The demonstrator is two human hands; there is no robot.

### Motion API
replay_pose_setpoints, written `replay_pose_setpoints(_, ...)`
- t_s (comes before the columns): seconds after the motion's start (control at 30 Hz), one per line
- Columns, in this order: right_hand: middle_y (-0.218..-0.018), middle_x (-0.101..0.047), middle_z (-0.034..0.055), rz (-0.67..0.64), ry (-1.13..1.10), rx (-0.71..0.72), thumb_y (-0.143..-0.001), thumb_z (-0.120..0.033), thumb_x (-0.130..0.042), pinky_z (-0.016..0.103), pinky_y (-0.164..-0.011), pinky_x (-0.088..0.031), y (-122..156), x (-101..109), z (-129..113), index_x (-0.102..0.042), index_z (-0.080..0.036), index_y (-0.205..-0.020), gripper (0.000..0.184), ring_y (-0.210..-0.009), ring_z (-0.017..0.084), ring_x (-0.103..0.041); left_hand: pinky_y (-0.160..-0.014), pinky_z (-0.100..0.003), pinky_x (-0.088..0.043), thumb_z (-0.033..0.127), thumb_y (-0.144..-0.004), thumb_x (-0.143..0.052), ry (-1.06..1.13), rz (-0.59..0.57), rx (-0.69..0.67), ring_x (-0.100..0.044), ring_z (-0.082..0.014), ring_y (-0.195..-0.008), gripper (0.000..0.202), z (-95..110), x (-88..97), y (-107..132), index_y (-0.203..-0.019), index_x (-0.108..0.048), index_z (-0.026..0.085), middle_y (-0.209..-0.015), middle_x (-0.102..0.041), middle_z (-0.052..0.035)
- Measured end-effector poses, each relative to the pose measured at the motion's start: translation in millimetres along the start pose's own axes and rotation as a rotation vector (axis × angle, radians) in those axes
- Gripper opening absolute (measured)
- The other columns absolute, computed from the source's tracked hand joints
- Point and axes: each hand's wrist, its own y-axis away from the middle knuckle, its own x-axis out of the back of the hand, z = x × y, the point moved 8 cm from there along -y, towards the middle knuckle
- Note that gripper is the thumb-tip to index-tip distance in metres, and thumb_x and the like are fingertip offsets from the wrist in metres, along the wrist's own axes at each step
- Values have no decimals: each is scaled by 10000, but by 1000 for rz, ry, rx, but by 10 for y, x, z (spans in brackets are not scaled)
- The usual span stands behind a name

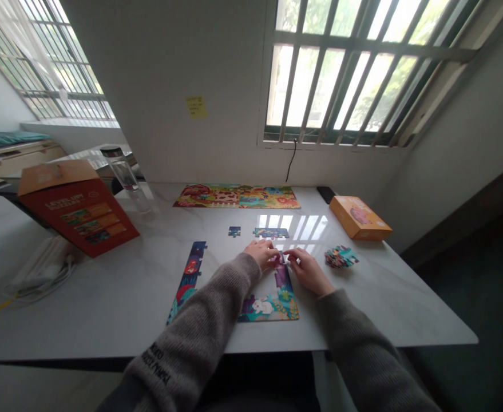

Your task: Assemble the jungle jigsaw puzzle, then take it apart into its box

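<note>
My left hand [262, 254] and my right hand [307, 270] meet over the top of a partly assembled jigsaw puzzle [268, 306], their fingertips pinching a small jigsaw piece [280, 259] between them. The piece is partly hidden by my fingers. A long strip of joined pieces [186, 280] lies left of my left forearm. Ahead of my hands are a joined row of pieces [271, 232] and a single loose piece [234, 231]. A small heap of loose pieces [341, 256] sits right of my right hand.
A finished colourful puzzle [237, 196] lies along the far edge of the white marble table [105, 326]. An orange box [358, 218] stands far right, next to a black phone [326, 194]. A red box [77, 207] leans at left, near a glass bottle [122, 171] and a white cable [40, 274].
</note>
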Motion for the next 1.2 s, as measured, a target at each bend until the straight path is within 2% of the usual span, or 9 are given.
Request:
replay_pose_setpoints(0.13, -881, -599, 56, -35, 15, 22, -931, -175, -460, 341, -803, -460, 16, -36, -28, -692, -202, -992, 241, -841, 202, -571, -871, -353, -464, 360, -898, -655, 67, 35, -6, -566, -236, -1032, 208, -39, -60, 35, -1088, -721, 309, -1097, -632, -57)
replay_pose_setpoints(0.3, -901, -610, 67, -67, 97, 57, -923, -138, -477, 344, -831, -453, 19, -90, -36, -697, -205, -912, 230, -896, 214, -558, -921, -372, -478, 320, -912, -633, 112, 31, -23, -564, -241, -1057, 227, -55, -104, 43, -1120, -710, 274, -1139, -652, -63)
replay_pose_setpoints(0.43, -917, -611, 66, -71, 163, 72, -925, -139, -495, 352, -848, -453, 33, -96, -51, -688, -207, -925, 205, -909, 219, -549, -953, -384, -473, 314, -882, -660, 121, 54, 35, -555, -251, -1108, 309, -130, -98, 64, -1183, -671, 242, -1183, -650, -68)
replay_pose_setpoints(0.53, -953, -617, 65, -88, 207, 80, -896, -178, -584, 368, -880, -451, 68, -100, -75, -680, -212, -967, 124, -944, 231, -543, -944, -401, -469, 355, -889, -650, 105, 58, 61, -548, -261, -1111, 266, -147, -94, 70, -1133, -690, 256, -1169, -663, -52)
replay_pose_setpoints(0.7, -989, -643, 52, -98, 256, 75, -871, -199, -643, 382, -919, -439, 129, -105, -97, -667, -234, -1002, 138, -976, 237, -544, -937, -390, -462, 305, -927, -598, 106, 76, 104, -545, -249, -1118, 230, -134, -56, 69, -1131, -697, 271, -1156, -668, -46)
replay_pose_setpoints(0.93, -1032, -668, 55, -97, 287, 79, -891, -204, -627, 387, -934, -430, 155, -105, -121, -664, -228, -1015, 132, -1011, 245, -544, -952, -396, -436, 406, -912, -627, 114, 86, 66, -547, -243, -1080, 203, -94, -75, 74, -1029, -739, 282, -1125, -667, -47)
replay_pose_setpoints(1.2, -1112, -670, 67, -108, 307, 95, -884, -214, -627, 410, -951, -427, 205, -103, -148, -668, -238, -1070, 192, -1058, 257, -552, -927, -395, -441, 346, -932, -595, 88, 78, 46, -550, -236, -1074, 163, -64, -139, 62, -981, -739, 286, -1162, -668, -28)
